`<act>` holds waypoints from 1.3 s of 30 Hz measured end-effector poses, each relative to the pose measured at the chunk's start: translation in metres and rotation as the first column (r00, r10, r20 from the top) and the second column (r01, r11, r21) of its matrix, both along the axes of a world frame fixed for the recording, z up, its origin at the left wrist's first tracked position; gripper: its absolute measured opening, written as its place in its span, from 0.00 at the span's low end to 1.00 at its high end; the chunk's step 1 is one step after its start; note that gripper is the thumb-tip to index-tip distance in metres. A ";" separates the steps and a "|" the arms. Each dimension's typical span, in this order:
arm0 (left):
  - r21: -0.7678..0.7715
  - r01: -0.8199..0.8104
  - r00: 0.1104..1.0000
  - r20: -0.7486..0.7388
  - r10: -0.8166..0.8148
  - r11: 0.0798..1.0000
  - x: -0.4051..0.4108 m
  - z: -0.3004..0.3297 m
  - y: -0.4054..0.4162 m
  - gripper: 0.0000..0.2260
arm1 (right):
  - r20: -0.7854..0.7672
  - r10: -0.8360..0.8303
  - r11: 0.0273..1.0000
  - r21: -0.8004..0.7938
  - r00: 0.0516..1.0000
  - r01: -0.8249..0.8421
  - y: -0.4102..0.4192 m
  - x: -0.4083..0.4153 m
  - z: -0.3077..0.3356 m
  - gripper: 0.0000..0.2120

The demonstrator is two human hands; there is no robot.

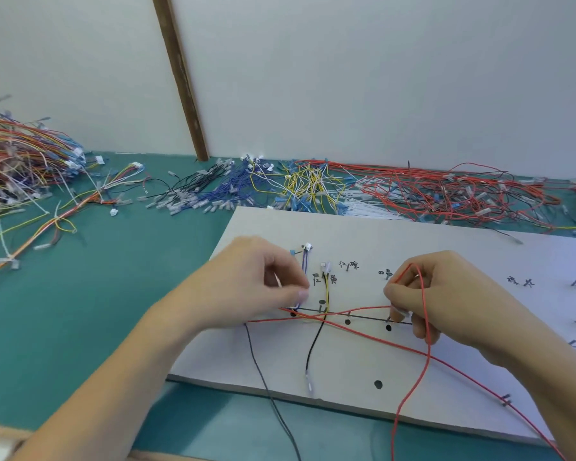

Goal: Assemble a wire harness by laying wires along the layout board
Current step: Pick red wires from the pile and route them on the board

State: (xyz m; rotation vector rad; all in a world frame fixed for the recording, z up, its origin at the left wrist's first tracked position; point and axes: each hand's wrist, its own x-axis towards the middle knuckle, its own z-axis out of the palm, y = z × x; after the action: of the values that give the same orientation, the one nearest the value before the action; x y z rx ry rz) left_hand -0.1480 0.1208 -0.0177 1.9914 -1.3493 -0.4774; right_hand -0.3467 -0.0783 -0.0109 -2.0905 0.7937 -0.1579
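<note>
A white layout board [363,367] lies on the green table, marked with a black line, black dots, handwritten labels and small pegs. My left hand [246,284] pinches wire ends near the board's left pegs, beside blue-purple wires [304,262] and a yellow and black wire pair [326,287]. My right hand [446,297] pinches a red wire [426,354] that loops over its fingers and hangs down past the board's front edge. A second red wire [356,327] runs across the board between both hands. A black wire [313,347] with a clear terminal drops toward the front edge.
Piles of loose wires line the wall: multicoloured [20,161] at the left, black and blue [210,191], yellow and white [310,184], red [446,191] at the right. A brown wooden strip [180,74] leans on the wall. A dark cable [270,394] trails off the board's front.
</note>
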 end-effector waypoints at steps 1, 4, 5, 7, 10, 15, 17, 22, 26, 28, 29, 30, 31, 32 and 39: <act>0.012 0.001 0.999 0.033 -0.002 1.000 -0.004 -0.007 0.004 0.01 | 0.008 0.001 1.000 -0.005 1.000 -0.001 0.000 0.001 0.001 0.08; -0.060 -0.053 0.998 0.016 0.054 0.997 -0.010 -0.022 0.014 0.02 | 0.032 -0.002 1.000 -0.010 0.999 0.002 0.000 0.004 0.004 0.08; -0.098 -0.066 0.998 0.002 0.067 0.993 -0.012 -0.026 0.014 0.02 | 0.032 -0.002 1.000 -0.012 0.999 0.003 -0.001 0.005 0.004 0.08; -0.157 -0.060 0.997 0.035 0.066 0.986 -0.019 -0.030 0.012 0.03 | 0.013 0.005 1.000 -0.014 1.000 -0.005 -0.002 0.008 0.004 0.09; -0.178 -0.042 0.993 0.098 0.060 0.983 -0.026 -0.032 0.002 0.03 | -0.021 0.018 1.000 -0.008 1.000 -0.018 -0.003 0.011 0.002 0.07; -0.109 0.064 0.981 0.191 -0.042 0.992 -0.025 -0.023 -0.017 0.03 | -0.052 0.037 0.999 -0.038 0.998 -0.039 -0.007 0.014 -0.001 0.07; -0.102 0.095 0.973 0.221 -0.071 0.990 -0.025 -0.023 -0.022 0.03 | -0.064 0.042 0.997 -0.065 0.997 -0.046 -0.009 0.017 -0.001 0.07; -0.190 0.049 0.985 0.170 -0.016 0.981 -0.029 -0.032 -0.019 0.02 | -0.112 0.077 0.984 -0.149 0.991 -0.093 -0.015 0.028 -0.002 0.06; -0.223 0.058 0.979 0.204 -0.011 0.973 -0.030 -0.034 -0.020 0.03 | -0.133 0.089 0.967 -0.225 0.987 -0.118 -0.017 0.043 -0.001 0.06; -0.224 0.069 0.978 0.208 -0.021 0.972 -0.030 -0.034 -0.020 0.03 | -0.150 0.093 0.960 -0.248 0.984 -0.128 -0.017 0.049 0.001 0.06; -0.222 0.074 0.977 0.213 -0.026 0.972 -0.030 -0.034 -0.020 0.03 | -0.153 0.095 0.956 -0.260 0.984 -0.133 -0.017 0.052 0.002 0.07; -0.222 0.076 0.976 0.218 -0.026 0.972 -0.030 -0.035 -0.020 0.03 | -0.153 0.101 0.949 -0.281 0.983 -0.142 -0.017 0.055 0.004 0.07; -0.223 0.075 0.975 0.223 -0.024 0.972 -0.030 -0.036 -0.020 0.03 | -0.154 0.112 0.938 -0.309 0.982 -0.155 -0.016 0.059 0.006 0.07; -0.224 0.073 0.974 0.225 -0.021 0.972 -0.029 -0.037 -0.020 0.03 | -0.154 0.124 0.926 -0.336 0.980 -0.170 -0.015 0.063 0.007 0.07; -0.239 0.073 0.979 0.204 -0.024 0.968 -0.026 -0.041 -0.019 0.03 | -0.112 0.159 0.887 -0.419 0.981 -0.192 -0.009 0.086 0.007 0.07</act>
State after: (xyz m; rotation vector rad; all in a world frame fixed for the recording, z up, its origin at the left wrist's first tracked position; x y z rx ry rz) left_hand -0.1739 0.1015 -0.0587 1.8417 -1.5035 -0.1243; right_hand -0.2606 -0.0872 -0.0040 -2.5885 0.6481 -0.1674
